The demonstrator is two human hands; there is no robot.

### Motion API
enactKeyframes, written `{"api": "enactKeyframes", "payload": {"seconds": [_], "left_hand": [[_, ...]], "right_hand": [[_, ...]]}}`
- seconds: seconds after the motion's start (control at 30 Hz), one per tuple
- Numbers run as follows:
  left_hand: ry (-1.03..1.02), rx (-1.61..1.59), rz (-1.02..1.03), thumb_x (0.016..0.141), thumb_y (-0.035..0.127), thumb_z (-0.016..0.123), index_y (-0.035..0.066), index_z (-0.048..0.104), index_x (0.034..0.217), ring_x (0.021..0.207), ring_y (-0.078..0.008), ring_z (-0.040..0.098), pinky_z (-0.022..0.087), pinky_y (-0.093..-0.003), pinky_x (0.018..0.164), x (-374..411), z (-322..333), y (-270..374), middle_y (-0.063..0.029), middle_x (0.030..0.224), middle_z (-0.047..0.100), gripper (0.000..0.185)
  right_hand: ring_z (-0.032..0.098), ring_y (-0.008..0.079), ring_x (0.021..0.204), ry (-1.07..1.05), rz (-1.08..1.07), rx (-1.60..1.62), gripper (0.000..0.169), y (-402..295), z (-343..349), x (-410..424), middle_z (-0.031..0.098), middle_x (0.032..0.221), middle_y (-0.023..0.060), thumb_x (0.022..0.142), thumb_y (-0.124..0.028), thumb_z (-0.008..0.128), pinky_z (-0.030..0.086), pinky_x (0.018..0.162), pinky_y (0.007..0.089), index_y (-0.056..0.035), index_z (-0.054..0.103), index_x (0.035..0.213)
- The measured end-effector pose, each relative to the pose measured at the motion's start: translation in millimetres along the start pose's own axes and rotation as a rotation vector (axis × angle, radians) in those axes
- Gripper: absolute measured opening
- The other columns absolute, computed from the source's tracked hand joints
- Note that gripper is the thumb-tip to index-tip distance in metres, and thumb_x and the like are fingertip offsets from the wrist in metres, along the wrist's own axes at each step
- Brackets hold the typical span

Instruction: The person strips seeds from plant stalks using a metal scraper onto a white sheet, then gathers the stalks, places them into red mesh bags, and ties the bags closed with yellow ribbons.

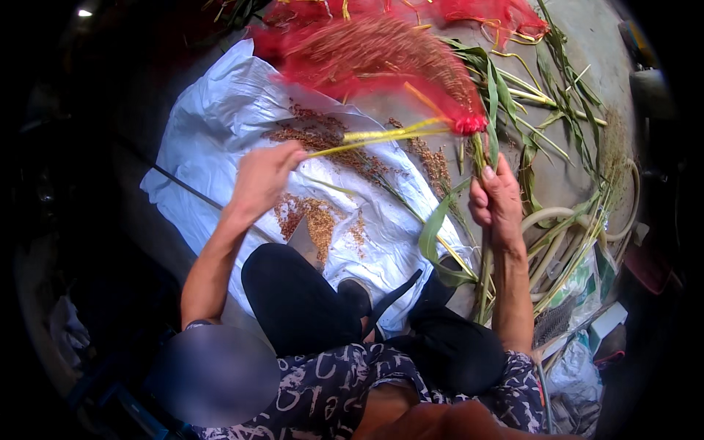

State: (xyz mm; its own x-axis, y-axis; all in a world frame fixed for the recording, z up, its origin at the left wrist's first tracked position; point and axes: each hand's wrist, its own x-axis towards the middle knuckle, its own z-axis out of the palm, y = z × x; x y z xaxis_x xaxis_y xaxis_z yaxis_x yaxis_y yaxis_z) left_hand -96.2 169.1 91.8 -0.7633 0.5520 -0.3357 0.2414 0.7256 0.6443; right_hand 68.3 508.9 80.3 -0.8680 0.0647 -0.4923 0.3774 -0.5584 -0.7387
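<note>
My right hand grips a green stalk below a large seed head, which looks like sorghum. A red mesh bag covers the seed head, blurred by motion, its mouth gathered around the stalk. From that mouth, yellow drawstrings stretch left. Pinched in my left hand is the end of one drawstring, pulled taut. Below both hands a white woven plastic sheet lies on the ground. Reddish-brown seed heads and a pile of loose grain rest on it.
More red mesh bags lie at the far side. Cut stalks with long leaves spread over the concrete floor at right. A coiled beige hose and plastic bags are beside my right arm. A dark rod crosses the sheet at left.
</note>
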Motion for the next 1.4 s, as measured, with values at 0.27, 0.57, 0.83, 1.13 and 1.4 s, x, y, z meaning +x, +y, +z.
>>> {"api": "enactKeyframes", "payload": {"seconds": [0.27,0.57,0.83,1.13,1.4], "left_hand": [[0.063,0.276,0.022,0.093,0.020,0.068,0.003,0.063,0.093,0.076,-0.0146,0.055,0.043,-0.0300,0.067,-20,-18,-6,-0.0092,0.084,0.061,0.018],[0.069,-0.237,0.176,0.090,0.013,0.070,-0.001,0.071,0.100,0.076,-0.0135,0.062,0.048,-0.0300,0.070,14,42,88,-0.0067,0.083,0.067,0.017],[-0.022,-0.658,-0.164,0.093,0.012,0.069,-0.001,0.074,0.091,0.053,-0.0044,0.057,0.043,-0.0190,0.045,13,43,65,-0.0024,0.068,0.067,0.014],[0.438,-0.138,-0.361,0.086,0.015,0.070,0.007,0.074,0.099,0.069,-0.0147,0.066,0.052,-0.0341,0.066,18,5,-55,-0.0056,0.078,0.071,0.017],[0.447,-0.294,0.473,0.070,0.017,0.088,0.005,0.066,0.115,0.105,-0.0220,0.063,0.048,-0.0319,0.092,32,57,86,-0.0101,0.113,0.065,0.051]], "right_hand": [[0.036,0.0025,0.044,-0.188,-0.086,-0.165,0.020,12,7,-4,0.049,0.066,-0.0019,0.106,-0.029,0.051,0.026,0.039,0.0173,-0.0099,0.045,0.109],[0.036,0.0036,0.042,-0.278,-0.063,-0.144,0.026,5,32,-3,0.051,0.065,0.0000,0.106,-0.027,0.050,0.027,0.039,0.0184,-0.0058,0.049,0.121],[0.036,0.0032,0.042,-0.144,-0.133,-0.098,0.027,7,33,-3,0.051,0.066,0.0006,0.105,-0.025,0.051,0.027,0.038,0.0173,-0.0058,0.049,0.124],[0.034,0.0026,0.044,0.076,-0.261,-0.134,0.021,-9,17,-11,0.048,0.067,-0.0005,0.106,-0.022,0.050,0.027,0.038,0.0163,-0.0104,0.046,0.123],[0.048,0.0062,0.049,0.015,-0.270,-0.444,0.014,19,49,2,0.055,0.067,0.0000,0.103,-0.015,0.054,0.038,0.044,0.0233,-0.0042,0.048,0.111]]}}
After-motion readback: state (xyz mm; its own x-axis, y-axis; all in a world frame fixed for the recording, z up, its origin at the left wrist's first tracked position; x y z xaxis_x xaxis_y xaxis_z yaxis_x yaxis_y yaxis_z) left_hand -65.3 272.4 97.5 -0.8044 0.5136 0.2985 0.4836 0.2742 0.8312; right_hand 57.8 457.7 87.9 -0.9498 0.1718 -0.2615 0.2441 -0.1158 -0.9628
